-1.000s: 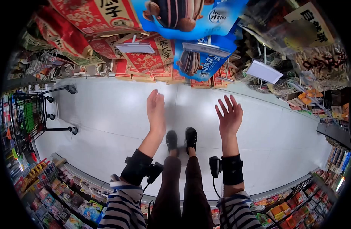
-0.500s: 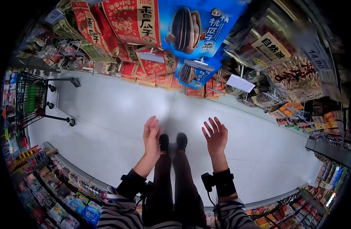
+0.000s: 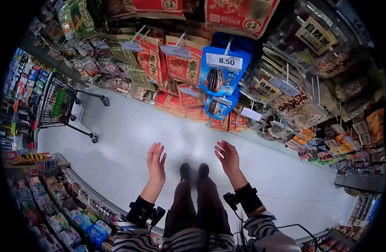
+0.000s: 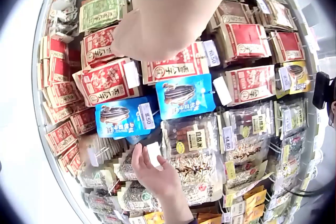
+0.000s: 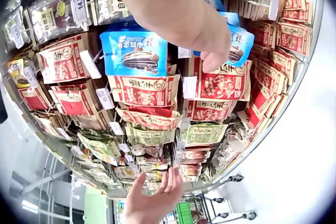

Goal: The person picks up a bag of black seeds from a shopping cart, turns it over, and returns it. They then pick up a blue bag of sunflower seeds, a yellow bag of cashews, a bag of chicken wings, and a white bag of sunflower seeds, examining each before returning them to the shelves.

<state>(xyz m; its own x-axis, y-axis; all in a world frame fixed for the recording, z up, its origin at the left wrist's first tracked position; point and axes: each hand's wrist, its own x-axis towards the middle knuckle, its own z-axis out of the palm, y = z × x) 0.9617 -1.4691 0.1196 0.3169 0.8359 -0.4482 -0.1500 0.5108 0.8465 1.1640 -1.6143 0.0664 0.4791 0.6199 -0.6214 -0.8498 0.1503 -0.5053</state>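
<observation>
from the head, we hold our left hand (image 3: 156, 166) and right hand (image 3: 229, 159) empty, fingers loosely parted, before hanging glossy blue plastic packets (image 3: 220, 83); from left wrist, then right, red-and-tan paper packets (image 4: 105, 83) crowd these, so hasty reaching might dislodge some.

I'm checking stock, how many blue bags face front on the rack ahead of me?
2: an upper blue bag, behind the 8.50 price tag, and a lower blue bag beneath it. More may be hidden behind these.
</observation>
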